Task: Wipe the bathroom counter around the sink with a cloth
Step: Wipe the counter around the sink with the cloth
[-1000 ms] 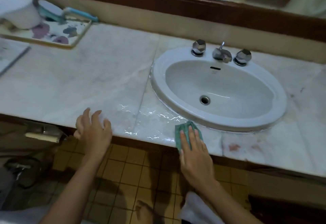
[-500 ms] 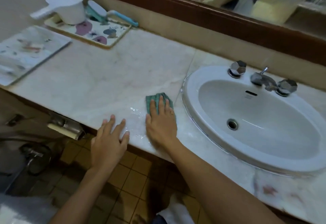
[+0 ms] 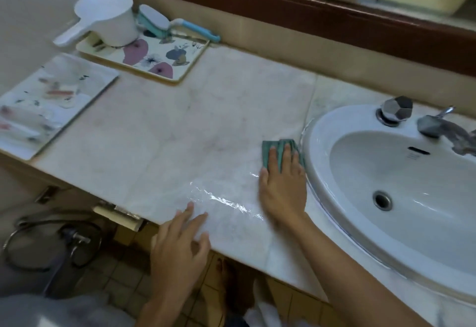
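Note:
A folded green cloth (image 3: 279,149) lies flat on the pale marble counter (image 3: 185,130), right against the left rim of the white oval sink (image 3: 316,151). My right hand (image 3: 283,185) presses on the cloth with straight fingers, covering its near half. My left hand (image 3: 180,246) rests with spread, straight fingers on the counter's front edge, holding nothing. A streak of water glints on the marble between the two hands.
A floral tray (image 3: 164,56) at the back left carries a white scoop (image 3: 108,20) and a blue-handled brush (image 3: 164,23). A second flat tray (image 3: 43,102) sits at the left end. Faceted tap knob (image 3: 395,108) and spout (image 3: 443,127) stand behind the basin. A mirror runs above.
My right hand has slid the cloth from the counter's front edge below the sink up along the sink's left rim. My left hand stayed on the front edge.

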Demonstrator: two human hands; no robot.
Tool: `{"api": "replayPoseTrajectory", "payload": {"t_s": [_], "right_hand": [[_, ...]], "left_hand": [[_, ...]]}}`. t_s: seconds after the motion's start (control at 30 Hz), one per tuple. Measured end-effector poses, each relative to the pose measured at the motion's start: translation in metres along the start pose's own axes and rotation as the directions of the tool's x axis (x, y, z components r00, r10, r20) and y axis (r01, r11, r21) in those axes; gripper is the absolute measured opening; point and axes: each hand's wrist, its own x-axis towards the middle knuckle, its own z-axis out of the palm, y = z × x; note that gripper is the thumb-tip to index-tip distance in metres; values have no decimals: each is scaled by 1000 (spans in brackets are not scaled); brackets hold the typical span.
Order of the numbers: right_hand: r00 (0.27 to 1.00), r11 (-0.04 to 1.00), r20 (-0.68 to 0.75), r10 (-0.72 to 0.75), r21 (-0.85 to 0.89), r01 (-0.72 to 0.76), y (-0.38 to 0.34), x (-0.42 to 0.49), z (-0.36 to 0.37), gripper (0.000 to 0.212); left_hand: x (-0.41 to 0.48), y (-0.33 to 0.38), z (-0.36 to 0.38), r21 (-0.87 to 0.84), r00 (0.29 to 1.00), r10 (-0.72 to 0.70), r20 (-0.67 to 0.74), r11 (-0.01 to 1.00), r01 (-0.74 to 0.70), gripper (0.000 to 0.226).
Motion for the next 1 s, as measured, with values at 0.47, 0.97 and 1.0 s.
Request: {"api": "replayPoseTrajectory", "payload": {"t_s": [0.47, 0.97, 1.0], "right_hand": [[990, 987, 1, -142, -73, 142, -2, 55, -1, 58], [909, 912, 97, -406, -16, 410, -44, 9, 1, 55], [951, 952, 81, -298, -41, 302, -24, 33, -5, 57]], "left_hand": [[133, -93, -38, 2, 970, -124, -209, 992, 127, 40], [136, -102, -33, -19, 957, -144, -251, 989, 144, 36], [136, -103, -33, -19, 958, -143, -248, 989, 143, 35]]}}
